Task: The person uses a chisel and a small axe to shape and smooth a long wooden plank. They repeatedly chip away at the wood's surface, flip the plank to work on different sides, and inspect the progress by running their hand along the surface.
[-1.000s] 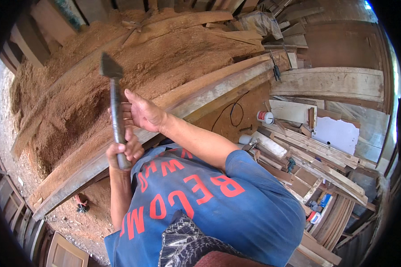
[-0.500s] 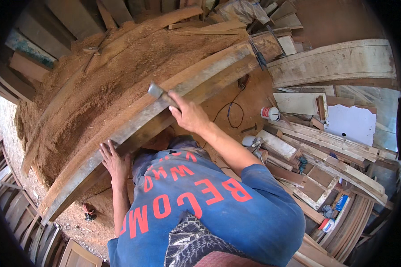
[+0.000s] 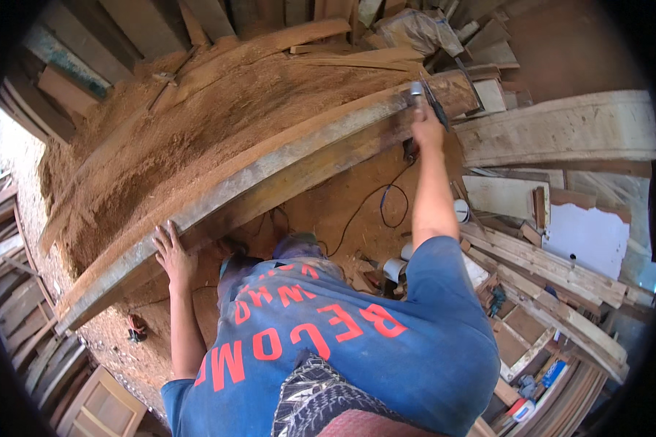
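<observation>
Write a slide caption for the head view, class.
Left hand on a long beam, right hand holding a metal-headed tool near the beam's right end, sawdust beyond.

This looks like a wood workshop. A big heap of brown sawdust (image 3: 189,127) is piled up, tall boards (image 3: 135,33) stand behind it, and lots of long planks (image 3: 547,264) lie on the right. A metal-ended tool (image 3: 416,89) is out, and a wooden panel (image 3: 103,409) sits at the lower left.

I can pass along the beam (image 3: 270,169) between my left grip (image 3: 173,255) and right grip (image 3: 428,133). Beyond the beam, heaped sawdust (image 3: 175,153) blocks low travel; a slender dark tool (image 3: 436,108) obstructs my right grip's right side.
</observation>
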`<control>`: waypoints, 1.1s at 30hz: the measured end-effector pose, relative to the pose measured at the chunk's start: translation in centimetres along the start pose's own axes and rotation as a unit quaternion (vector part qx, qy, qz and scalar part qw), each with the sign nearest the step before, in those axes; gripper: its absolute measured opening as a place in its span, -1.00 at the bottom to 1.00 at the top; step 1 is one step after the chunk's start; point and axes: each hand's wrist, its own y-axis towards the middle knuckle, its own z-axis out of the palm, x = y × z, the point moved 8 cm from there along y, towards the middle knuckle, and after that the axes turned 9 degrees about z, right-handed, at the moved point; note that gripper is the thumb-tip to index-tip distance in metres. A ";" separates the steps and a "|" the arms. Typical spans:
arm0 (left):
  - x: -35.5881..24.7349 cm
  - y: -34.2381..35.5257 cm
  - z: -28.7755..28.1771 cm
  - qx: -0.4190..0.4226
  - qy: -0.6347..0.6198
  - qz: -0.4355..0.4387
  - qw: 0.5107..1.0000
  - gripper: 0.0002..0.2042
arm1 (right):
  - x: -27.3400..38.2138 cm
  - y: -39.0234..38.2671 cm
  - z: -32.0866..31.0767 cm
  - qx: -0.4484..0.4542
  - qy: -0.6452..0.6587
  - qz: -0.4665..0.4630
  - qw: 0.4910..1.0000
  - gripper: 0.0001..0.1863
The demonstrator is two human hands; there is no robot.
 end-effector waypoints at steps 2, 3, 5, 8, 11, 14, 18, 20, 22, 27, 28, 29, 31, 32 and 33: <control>-0.3 1.2 0.4 -0.022 -0.004 0.021 1.000 0.08 | -4.0 4.2 -0.9 -0.102 -0.035 -0.025 0.994 -0.48; 0.2 0.8 0.5 -0.027 0.004 0.018 0.999 0.07 | -4.2 4.4 0.1 -0.064 0.019 0.010 0.998 -0.52; -0.1 0.3 -0.1 -0.071 -0.026 0.024 0.997 0.03 | -3.8 1.7 3.2 0.050 0.196 0.090 0.975 -0.54; 0.3 -0.8 -0.2 -0.137 -0.053 0.056 0.988 0.01 | -0.5 -6.2 7.1 0.159 0.406 0.157 0.886 -0.53; 1.4 -2.4 -0.9 -0.082 -0.093 0.002 0.992 -0.05 | 0.1 -11.7 9.9 0.196 0.435 0.176 0.861 -0.51; 4.5 -6.9 -0.2 -0.106 -0.164 -0.035 0.980 -0.16 | 2.6 -18.4 11.5 0.252 0.433 0.156 0.851 -0.45; 11.2 -15.7 6.5 -0.059 -0.245 -0.109 0.962 -0.30 | 10.4 -31.2 15.4 0.352 0.339 0.131 0.862 -0.43; 14.6 -20.0 9.9 0.010 -0.300 -0.134 0.944 -0.36 | 15.7 -38.1 17.4 0.381 0.273 0.092 0.878 -0.46; 17.7 -24.3 12.1 0.096 -0.351 -0.161 0.918 -0.42 | 20.0 -45.0 21.2 0.465 0.266 0.069 0.842 -0.55; 25.3 -38.8 18.3 0.278 -0.307 -0.161 0.896 -0.71 | 28.9 -57.0 26.1 0.499 0.221 -0.013 0.838 -0.45; 25.6 -43.3 20.9 0.287 -0.388 -0.098 0.871 -0.74 | 29.7 -58.5 26.4 0.500 0.220 -0.012 0.837 -0.44; 25.1 -48.4 24.1 0.349 -0.472 -0.101 0.803 -0.71 | 30.6 -59.8 26.8 0.502 0.220 -0.013 0.836 -0.44; 21.7 -55.6 25.1 0.368 -0.643 -0.176 0.648 -0.54 | 29.9 -60.3 26.2 0.488 0.248 0.007 0.837 -0.47; 20.9 -57.9 25.5 0.325 -0.695 -0.203 0.608 -0.55 | 28.9 -59.9 26.4 0.478 0.257 0.011 0.840 -0.50; 20.5 -58.9 25.5 0.277 -0.741 -0.230 0.566 -0.56 | 27.7 -59.3 25.9 0.456 0.272 0.030 0.847 -0.48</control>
